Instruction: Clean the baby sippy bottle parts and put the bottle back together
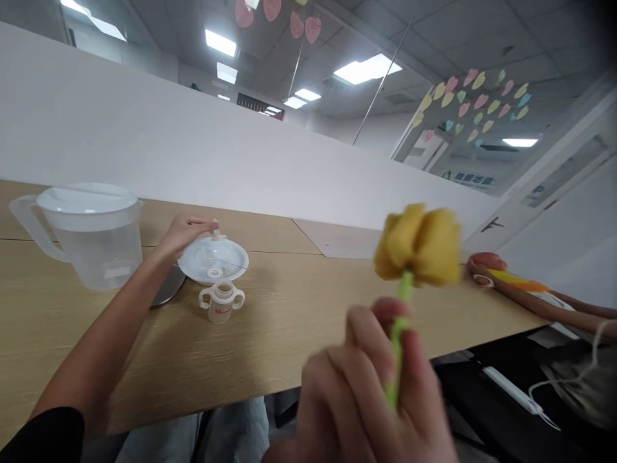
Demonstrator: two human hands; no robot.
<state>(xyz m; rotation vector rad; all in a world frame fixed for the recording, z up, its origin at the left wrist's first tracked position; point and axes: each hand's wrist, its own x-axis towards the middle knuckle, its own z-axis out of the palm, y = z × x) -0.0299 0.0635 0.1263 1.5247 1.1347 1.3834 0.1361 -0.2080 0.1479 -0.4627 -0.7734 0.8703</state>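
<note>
My right hand [371,386] is raised close to the camera, its fingers closed round the green handle of a sponge brush [418,247] with a yellow head. My left hand [182,233] reaches over a white bowl [189,269] and pinches a small pale piece [218,233], perhaps a bottle nipple. Inside the bowl lie clear parts and a white ring [214,274]. Just in front of the bowl, a baby bottle [220,311] with two handles and red lettering stands upright, its top uncovered.
A lidded clear plastic pitcher [103,247] stands at the left. Partly behind my left forearm is a round grey metal disc [169,286]. Another person's arms [520,302] rest on the table at the right. A white power strip [511,389] with a cable lies below the table edge.
</note>
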